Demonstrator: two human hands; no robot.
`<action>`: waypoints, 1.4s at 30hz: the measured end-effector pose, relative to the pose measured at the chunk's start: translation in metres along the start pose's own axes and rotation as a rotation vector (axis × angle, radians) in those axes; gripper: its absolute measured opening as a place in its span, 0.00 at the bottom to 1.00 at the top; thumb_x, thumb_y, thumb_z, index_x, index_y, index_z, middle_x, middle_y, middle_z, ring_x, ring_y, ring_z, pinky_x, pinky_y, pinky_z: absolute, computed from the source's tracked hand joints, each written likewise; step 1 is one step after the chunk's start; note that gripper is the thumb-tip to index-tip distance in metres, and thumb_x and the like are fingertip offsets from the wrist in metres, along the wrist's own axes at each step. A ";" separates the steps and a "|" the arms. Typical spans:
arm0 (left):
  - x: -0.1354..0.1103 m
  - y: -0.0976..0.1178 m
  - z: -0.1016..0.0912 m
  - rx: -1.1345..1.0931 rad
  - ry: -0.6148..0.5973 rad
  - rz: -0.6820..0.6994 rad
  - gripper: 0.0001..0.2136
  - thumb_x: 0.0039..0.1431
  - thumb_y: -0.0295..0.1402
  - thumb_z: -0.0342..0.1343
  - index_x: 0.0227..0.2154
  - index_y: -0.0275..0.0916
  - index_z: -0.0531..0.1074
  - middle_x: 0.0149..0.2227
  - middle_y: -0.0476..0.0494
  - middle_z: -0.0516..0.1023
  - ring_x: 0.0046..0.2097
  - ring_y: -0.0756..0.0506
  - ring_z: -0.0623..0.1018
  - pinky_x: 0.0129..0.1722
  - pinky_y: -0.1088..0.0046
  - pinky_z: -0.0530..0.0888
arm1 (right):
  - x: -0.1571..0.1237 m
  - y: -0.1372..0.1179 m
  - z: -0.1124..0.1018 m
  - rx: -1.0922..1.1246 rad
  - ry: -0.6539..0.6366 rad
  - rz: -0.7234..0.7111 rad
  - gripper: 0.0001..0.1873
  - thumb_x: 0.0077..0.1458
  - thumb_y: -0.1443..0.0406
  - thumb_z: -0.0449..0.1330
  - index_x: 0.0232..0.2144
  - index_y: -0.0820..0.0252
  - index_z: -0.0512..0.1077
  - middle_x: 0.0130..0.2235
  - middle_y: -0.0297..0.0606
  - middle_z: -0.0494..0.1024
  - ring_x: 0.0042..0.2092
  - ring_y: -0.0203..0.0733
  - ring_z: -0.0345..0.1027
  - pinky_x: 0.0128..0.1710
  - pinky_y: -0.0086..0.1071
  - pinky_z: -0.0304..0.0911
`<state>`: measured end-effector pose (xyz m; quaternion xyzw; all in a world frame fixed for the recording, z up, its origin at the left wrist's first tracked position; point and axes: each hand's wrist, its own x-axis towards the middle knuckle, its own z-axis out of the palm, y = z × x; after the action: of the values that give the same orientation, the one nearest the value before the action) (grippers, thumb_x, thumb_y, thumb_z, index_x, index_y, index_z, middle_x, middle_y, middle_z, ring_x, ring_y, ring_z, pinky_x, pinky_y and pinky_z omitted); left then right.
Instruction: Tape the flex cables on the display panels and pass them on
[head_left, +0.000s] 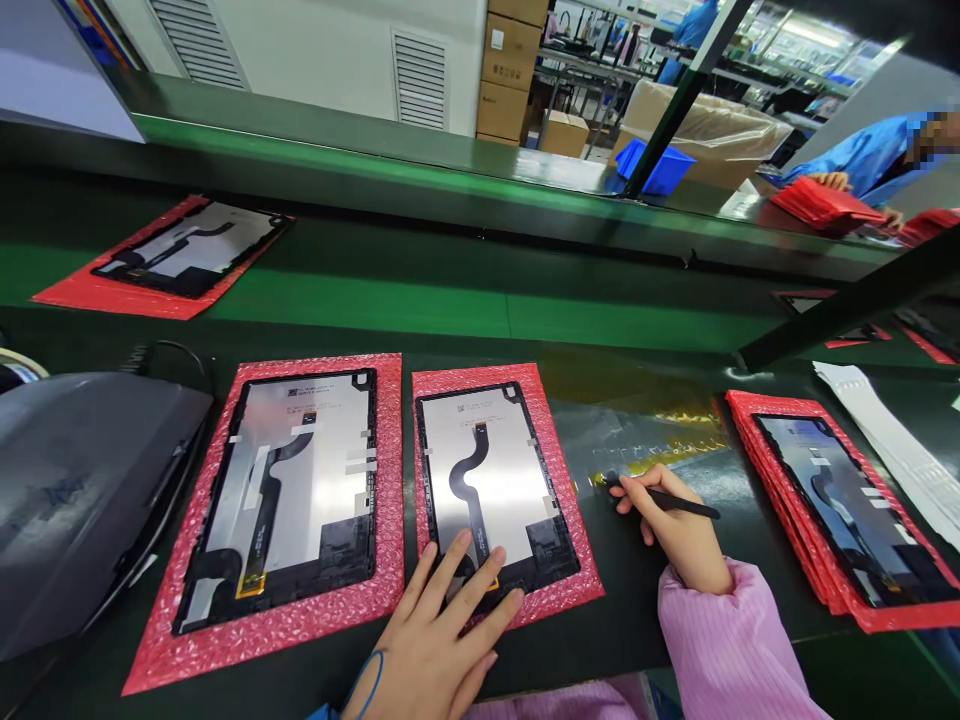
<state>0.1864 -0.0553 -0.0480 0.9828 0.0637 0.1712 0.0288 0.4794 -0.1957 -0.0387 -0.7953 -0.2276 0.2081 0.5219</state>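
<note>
My left hand (450,620) lies with fingers spread over the lower edge of a tablet display panel (517,480), back side up on a red bubble-wrap sheet (577,560). A black flex cable (469,480) curves down the panel; its lower end is partly hidden under my fingers. My right hand (671,520) pinches black tweezers (686,503). Their tip is at small yellow tape pieces (600,480) on a clear film (637,430) to the right of the panel. Left of it, a second display panel (315,500) rests on another red sheet.
At right, a display panel (855,510) tops a stack of red sheets (795,530), beside white strips (885,440). A grey machine (90,500) stands at left. Another panel (199,245) sits on the green ledge behind. Across the bench, a person in blue (855,150) handles red sheets.
</note>
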 end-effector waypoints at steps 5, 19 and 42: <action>-0.001 0.000 -0.001 0.003 -0.029 0.005 0.31 0.59 0.25 0.54 0.66 0.54 0.62 0.68 0.52 0.64 0.68 0.33 0.62 0.62 0.48 0.68 | -0.007 0.005 0.003 0.170 -0.007 -0.048 0.22 0.53 0.49 0.69 0.24 0.57 0.69 0.25 0.39 0.82 0.14 0.30 0.59 0.12 0.24 0.52; -0.001 0.004 -0.008 -0.334 -0.072 -0.270 0.21 0.68 0.23 0.46 0.62 0.40 0.64 0.62 0.41 0.74 0.69 0.40 0.64 0.64 0.51 0.69 | -0.113 -0.020 0.085 0.299 -0.179 -0.082 0.17 0.62 0.56 0.63 0.24 0.56 0.69 0.25 0.35 0.81 0.15 0.32 0.67 0.16 0.25 0.66; 0.001 0.005 -0.010 -0.358 -0.064 -0.286 0.18 0.68 0.23 0.45 0.58 0.39 0.66 0.61 0.42 0.75 0.68 0.40 0.65 0.64 0.51 0.70 | -0.114 -0.021 0.093 0.163 -0.214 -0.022 0.15 0.61 0.54 0.63 0.26 0.54 0.73 0.30 0.38 0.85 0.18 0.35 0.72 0.15 0.26 0.67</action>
<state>0.1845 -0.0600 -0.0381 0.9479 0.1698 0.1427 0.2288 0.3315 -0.1855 -0.0432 -0.7208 -0.2730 0.3040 0.5599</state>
